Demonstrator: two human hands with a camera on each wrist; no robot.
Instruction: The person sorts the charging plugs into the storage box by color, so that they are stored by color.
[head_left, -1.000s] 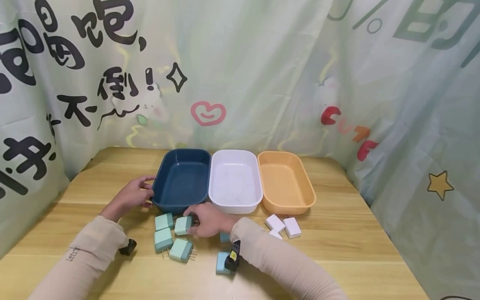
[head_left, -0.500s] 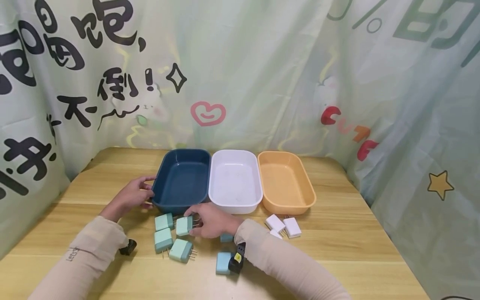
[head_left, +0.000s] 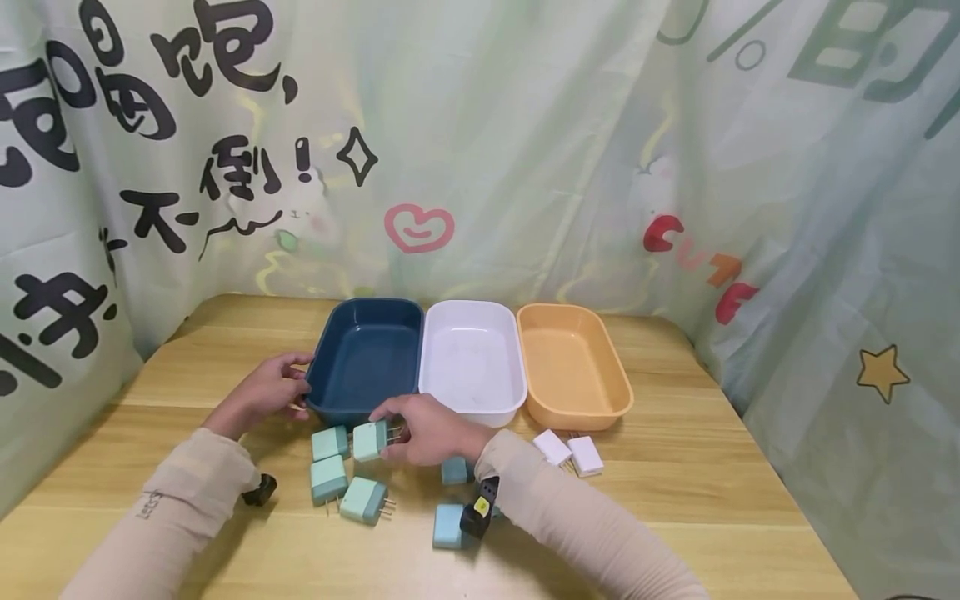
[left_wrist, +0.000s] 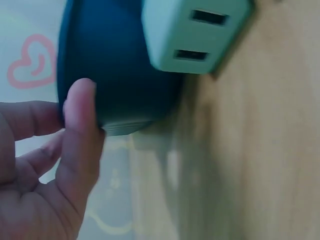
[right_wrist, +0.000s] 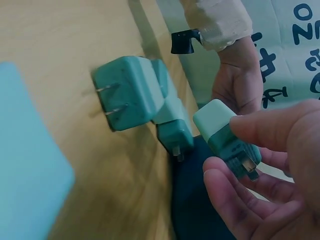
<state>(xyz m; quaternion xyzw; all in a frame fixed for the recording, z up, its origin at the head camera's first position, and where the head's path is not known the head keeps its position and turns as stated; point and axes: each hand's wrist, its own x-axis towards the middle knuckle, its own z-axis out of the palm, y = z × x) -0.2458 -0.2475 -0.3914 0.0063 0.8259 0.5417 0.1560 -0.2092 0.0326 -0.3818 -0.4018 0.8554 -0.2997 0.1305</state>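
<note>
My right hand (head_left: 431, 429) pinches a mint-green USB charger (head_left: 370, 442) between thumb and fingers, just in front of the dark blue tray (head_left: 363, 417). In the right wrist view, this charger (right_wrist: 220, 130) has its metal prongs toward the palm. My left hand (head_left: 262, 390) rests against the blue tray's left side, its thumb (left_wrist: 80, 117) and fingertips at the wall and rim. Several more mint-green chargers (head_left: 363, 500) lie on the table between the hands. Blue chargers (head_left: 448, 527) sit under the right wrist, partly hidden by it.
A white tray (head_left: 472, 417) and an orange tray (head_left: 577, 419) stand side by side to the right of the blue one. White chargers (head_left: 585, 457) lie before the orange tray. A printed curtain (head_left: 510, 150) hangs behind the wooden table (head_left: 675, 508).
My right hand has risen slightly with the mint-green charger, moving a little toward the trays. The left hand keeps its place at the blue tray. The head view has shifted slightly.
</note>
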